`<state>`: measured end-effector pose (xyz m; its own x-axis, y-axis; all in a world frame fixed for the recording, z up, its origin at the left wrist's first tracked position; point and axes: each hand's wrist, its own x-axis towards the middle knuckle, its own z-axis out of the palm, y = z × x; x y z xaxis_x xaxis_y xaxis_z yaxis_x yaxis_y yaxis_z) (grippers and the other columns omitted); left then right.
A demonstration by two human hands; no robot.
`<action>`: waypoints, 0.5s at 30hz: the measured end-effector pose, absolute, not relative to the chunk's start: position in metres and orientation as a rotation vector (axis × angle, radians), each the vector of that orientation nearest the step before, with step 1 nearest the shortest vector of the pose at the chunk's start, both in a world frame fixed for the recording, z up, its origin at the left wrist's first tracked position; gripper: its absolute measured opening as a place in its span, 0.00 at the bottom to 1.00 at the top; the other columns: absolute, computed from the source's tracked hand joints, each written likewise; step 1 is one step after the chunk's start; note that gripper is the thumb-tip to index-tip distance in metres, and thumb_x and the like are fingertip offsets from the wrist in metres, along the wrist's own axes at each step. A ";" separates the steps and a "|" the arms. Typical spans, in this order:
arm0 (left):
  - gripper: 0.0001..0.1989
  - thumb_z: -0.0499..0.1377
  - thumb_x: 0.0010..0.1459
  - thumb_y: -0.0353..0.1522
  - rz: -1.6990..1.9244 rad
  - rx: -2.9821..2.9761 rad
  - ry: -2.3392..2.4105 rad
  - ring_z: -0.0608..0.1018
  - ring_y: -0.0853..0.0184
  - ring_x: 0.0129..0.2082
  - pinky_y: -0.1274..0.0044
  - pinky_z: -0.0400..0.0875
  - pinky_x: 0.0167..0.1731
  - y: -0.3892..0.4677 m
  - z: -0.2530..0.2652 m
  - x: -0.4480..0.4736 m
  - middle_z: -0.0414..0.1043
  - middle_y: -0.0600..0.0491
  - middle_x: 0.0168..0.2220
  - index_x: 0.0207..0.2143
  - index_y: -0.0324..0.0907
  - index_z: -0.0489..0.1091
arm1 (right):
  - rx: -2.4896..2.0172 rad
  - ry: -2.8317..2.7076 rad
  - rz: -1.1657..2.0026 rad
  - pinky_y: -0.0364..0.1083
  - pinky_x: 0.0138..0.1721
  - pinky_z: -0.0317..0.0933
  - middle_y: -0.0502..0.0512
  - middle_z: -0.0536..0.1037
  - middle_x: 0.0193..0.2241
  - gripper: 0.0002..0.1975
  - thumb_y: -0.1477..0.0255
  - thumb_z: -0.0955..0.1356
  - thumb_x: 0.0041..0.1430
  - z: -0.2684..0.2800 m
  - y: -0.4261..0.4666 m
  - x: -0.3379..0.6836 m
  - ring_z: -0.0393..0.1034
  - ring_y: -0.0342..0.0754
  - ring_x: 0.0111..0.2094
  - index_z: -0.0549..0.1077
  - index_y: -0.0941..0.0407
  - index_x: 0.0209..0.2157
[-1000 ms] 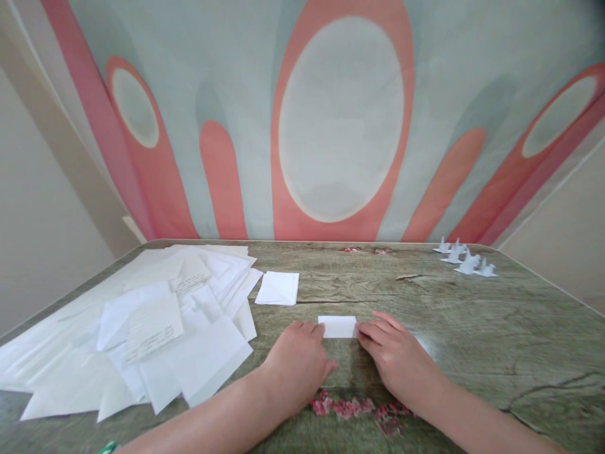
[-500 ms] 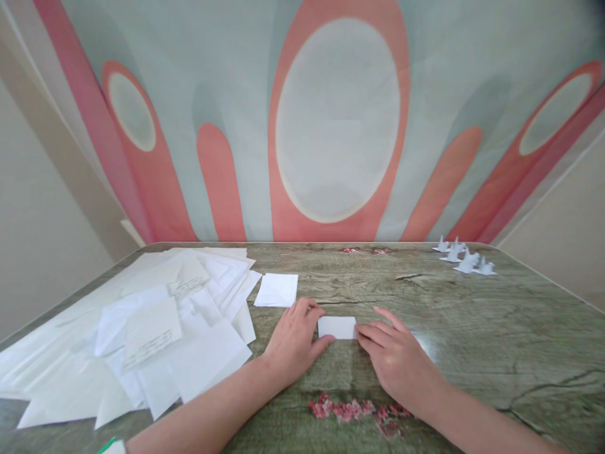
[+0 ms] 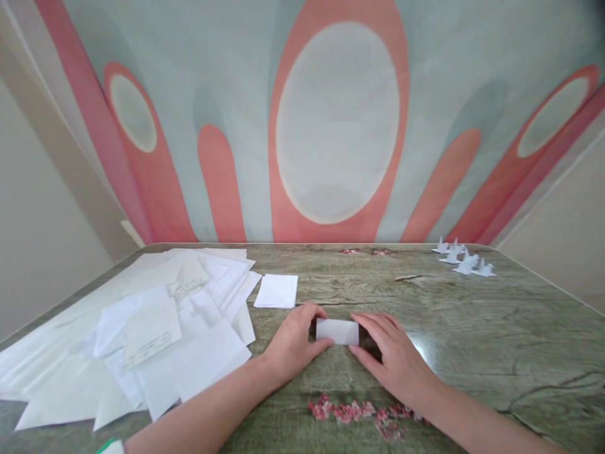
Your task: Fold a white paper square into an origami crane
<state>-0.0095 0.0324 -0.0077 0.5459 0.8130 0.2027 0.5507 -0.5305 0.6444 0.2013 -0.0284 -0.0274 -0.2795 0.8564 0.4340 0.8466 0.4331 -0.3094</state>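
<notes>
Between my two hands is a small white folded paper (image 3: 337, 331), a rectangle with its long side running left to right. My left hand (image 3: 296, 337) grips its left end, with the thumb at the near edge and the fingers at the far edge. At the right end, my right hand (image 3: 390, 353) holds it the same way, thumb below and fingers above. The paper looks slightly raised or tilted off the table. Just beyond my left hand lies a small stack of white square papers (image 3: 276, 291).
A large loose heap of white paper sheets (image 3: 208, 362) covers the table's left side, some with writing. Several small folded white paper birds (image 3: 467, 261) stand at the far right. The wood-patterned table (image 3: 472, 328) meets a patterned backdrop (image 3: 255, 189) behind.
My right hand has gone from touching the paper's right edge to pinching that end between thumb and fingers. The paper now appears tilted up and a little taller.
</notes>
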 end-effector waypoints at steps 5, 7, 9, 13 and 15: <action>0.15 0.61 0.48 0.28 0.636 2.263 1.081 0.70 0.66 0.34 0.75 0.65 0.36 0.029 -0.007 -0.008 0.66 0.55 0.34 0.39 0.43 0.62 | -1.388 -2.138 0.095 0.56 0.49 0.56 0.58 0.70 0.44 0.17 0.71 0.64 0.57 -0.026 -0.028 0.200 0.63 0.52 0.46 0.63 0.55 0.49; 0.15 0.60 0.49 0.28 0.638 2.272 1.075 0.70 0.66 0.35 0.75 0.65 0.36 0.029 -0.008 -0.008 0.66 0.55 0.35 0.39 0.43 0.61 | -1.361 -2.132 0.102 0.55 0.48 0.58 0.57 0.71 0.43 0.15 0.72 0.64 0.57 -0.025 -0.028 0.200 0.64 0.52 0.45 0.64 0.55 0.47; 0.14 0.59 0.49 0.28 0.647 2.280 1.063 0.70 0.65 0.36 0.74 0.65 0.37 0.030 -0.009 -0.009 0.66 0.54 0.36 0.40 0.43 0.61 | -1.322 -2.128 0.094 0.54 0.46 0.59 0.57 0.71 0.42 0.14 0.72 0.64 0.57 -0.024 -0.029 0.199 0.65 0.51 0.44 0.65 0.54 0.46; 0.14 0.57 0.51 0.27 0.666 2.321 1.002 0.70 0.64 0.38 0.74 0.65 0.39 0.029 -0.009 -0.010 0.66 0.53 0.38 0.41 0.43 0.62 | -1.271 -2.118 0.082 0.53 0.45 0.60 0.57 0.72 0.41 0.13 0.73 0.62 0.59 -0.022 -0.030 0.198 0.66 0.50 0.43 0.66 0.55 0.46; 0.13 0.57 0.51 0.26 0.674 2.341 0.979 0.70 0.65 0.38 0.74 0.65 0.38 0.029 -0.008 -0.010 0.66 0.53 0.38 0.41 0.43 0.62 | -1.266 -2.109 0.080 0.53 0.46 0.60 0.57 0.72 0.41 0.14 0.73 0.62 0.59 -0.022 -0.031 0.197 0.65 0.50 0.44 0.66 0.55 0.48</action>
